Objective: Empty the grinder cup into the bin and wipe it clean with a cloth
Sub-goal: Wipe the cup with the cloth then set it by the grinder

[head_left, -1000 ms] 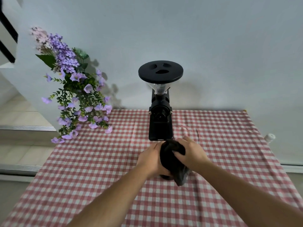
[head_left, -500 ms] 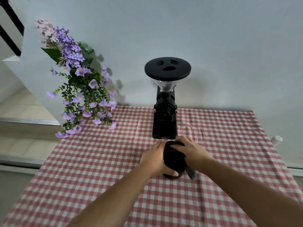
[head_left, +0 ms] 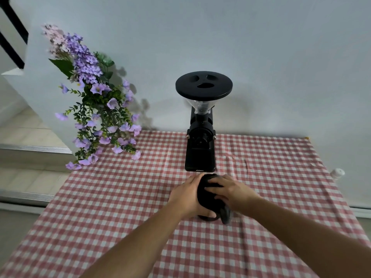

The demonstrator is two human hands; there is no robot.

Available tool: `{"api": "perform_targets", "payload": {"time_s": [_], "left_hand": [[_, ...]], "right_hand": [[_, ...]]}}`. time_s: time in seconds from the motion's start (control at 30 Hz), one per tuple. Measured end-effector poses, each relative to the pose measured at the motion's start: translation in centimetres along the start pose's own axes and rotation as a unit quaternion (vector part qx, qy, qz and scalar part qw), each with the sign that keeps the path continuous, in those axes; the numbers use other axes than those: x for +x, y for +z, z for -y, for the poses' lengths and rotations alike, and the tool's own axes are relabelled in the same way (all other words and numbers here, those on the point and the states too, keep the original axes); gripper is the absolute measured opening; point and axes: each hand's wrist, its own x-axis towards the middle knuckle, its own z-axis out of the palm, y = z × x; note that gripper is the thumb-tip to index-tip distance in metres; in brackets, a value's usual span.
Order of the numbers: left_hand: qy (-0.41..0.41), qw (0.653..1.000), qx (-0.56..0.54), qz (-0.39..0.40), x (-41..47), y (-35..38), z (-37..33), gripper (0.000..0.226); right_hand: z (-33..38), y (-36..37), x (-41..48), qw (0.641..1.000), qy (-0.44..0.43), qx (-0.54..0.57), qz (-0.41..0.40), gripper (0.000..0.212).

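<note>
The black grinder cup point(head_left: 206, 216) stands on the checked tablecloth just in front of the black coffee grinder point(head_left: 200, 141). My left hand point(head_left: 186, 195) wraps the cup's left side and holds it. My right hand point(head_left: 230, 190) presses a dark cloth point(head_left: 207, 194) over the cup's top. A grey tail of the cloth point(head_left: 225, 214) hangs down at the cup's right. Most of the cup is hidden by the cloth and my hands. No bin is in view.
A bunch of purple flowers point(head_left: 94, 101) leans at the table's back left. The red-and-white checked tablecloth point(head_left: 120, 197) covers the table against a white wall. A small white bottle cap point(head_left: 338, 173) shows past the right edge. Steps lie at the left.
My hands with the cup and cloth have moved slightly nearer the grinder. The cloth's hanging tail has shifted under my right hand. The camera has tilted a little.
</note>
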Motion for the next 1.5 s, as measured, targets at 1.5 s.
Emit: {"api": "perform_targets", "payload": {"time_s": [1.5], "left_hand": [[-0.011,0.997,0.074,-0.009,0.2,0.1,-0.4,0.117]], "right_hand": [[2.3,2.2,-1.3,0.985,0.063,0.135,-0.088,0.032]]}}
